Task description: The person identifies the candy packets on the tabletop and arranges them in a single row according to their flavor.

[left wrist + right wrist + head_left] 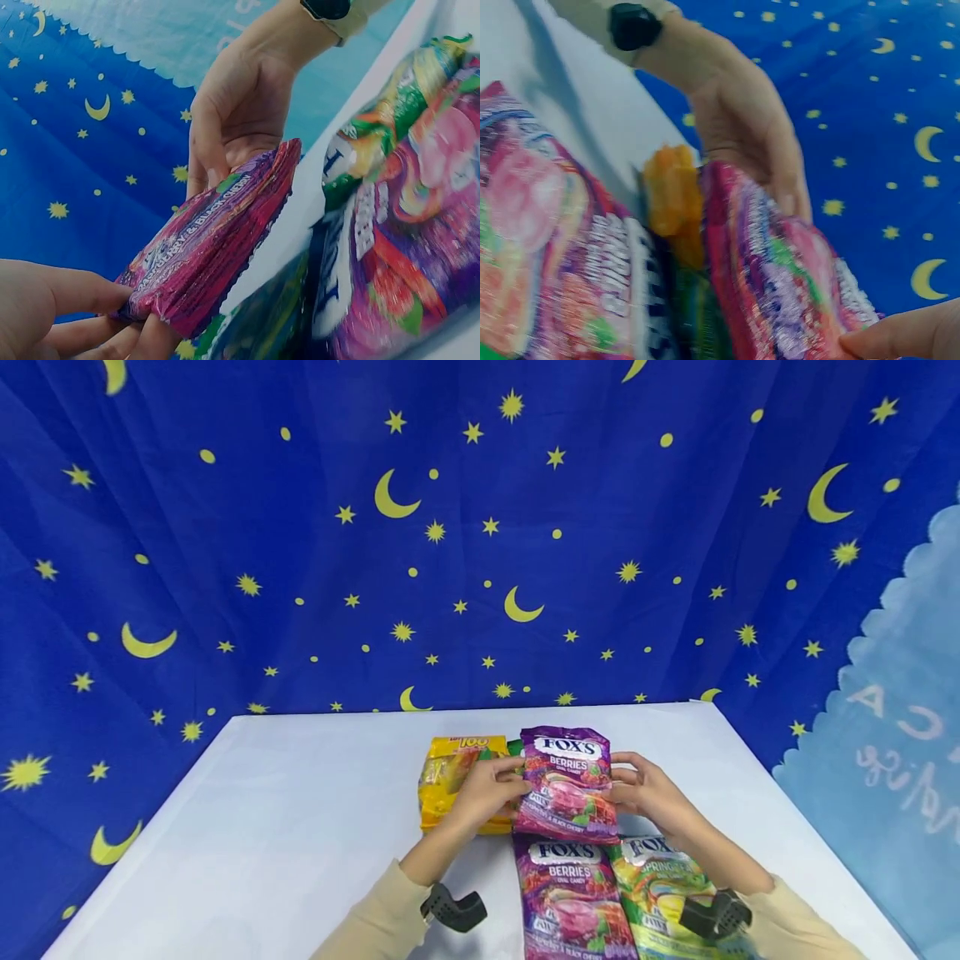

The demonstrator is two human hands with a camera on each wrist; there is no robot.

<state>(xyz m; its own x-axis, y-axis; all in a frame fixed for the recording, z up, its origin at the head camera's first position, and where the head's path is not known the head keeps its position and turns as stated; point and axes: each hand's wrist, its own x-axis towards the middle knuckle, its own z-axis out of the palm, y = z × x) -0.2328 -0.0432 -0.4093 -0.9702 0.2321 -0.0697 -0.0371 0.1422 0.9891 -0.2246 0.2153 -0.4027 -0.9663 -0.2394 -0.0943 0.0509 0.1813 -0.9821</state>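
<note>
Between my two hands is a purple Fox's Berries candy bag (566,785). My left hand (487,793) pinches its left side, thumb in front. At the opposite edge my right hand (652,793) grips it with thumb and fingers. In the left wrist view the held bag (217,240) is raised, with its crimped end towards the camera. A second purple Berries bag (573,902) lies just below it on the table. Beside that one is a green and yellow Fox's bag (663,893), partly covered by my right forearm.
A yellow bag (438,789) lies behind my left hand. A green packet (515,747) shows a little behind the held bag. The white table (300,827) ends at a blue curtain (465,552) with moons and stars; a light blue cloth (900,693) hangs at right.
</note>
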